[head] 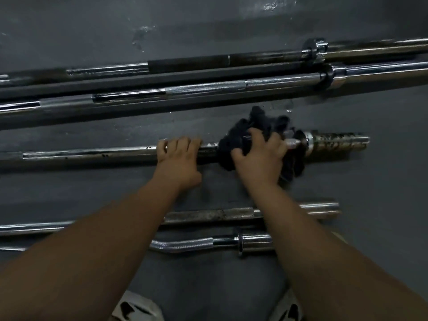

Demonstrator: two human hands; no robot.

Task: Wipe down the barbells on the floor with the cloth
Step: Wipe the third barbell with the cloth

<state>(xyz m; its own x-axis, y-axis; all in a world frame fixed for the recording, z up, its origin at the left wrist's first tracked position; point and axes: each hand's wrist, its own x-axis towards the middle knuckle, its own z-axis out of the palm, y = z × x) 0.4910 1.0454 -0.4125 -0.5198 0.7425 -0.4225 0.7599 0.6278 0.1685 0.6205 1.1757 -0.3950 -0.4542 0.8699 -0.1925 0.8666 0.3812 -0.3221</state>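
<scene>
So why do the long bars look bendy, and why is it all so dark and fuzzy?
In the head view the wide lens bows the long bars near the top; the light is dim, so the floor looks murky; chrome throws bright glints; the cloth, the right hand and the left hand gripping the middle bar look soft and blurry.

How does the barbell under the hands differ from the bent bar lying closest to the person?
The gripped barbell runs straight; the bent bar kinks beside its knurled grip. The gripped barbell's sleeve looks mottled and worn; the bent bar's is brighter chrome. The left hand holds the gripped barbell and the right hand grips the black cloth round it; the bent bar lies untouched. Both lie on the dark floor, roughly parallel.
</scene>
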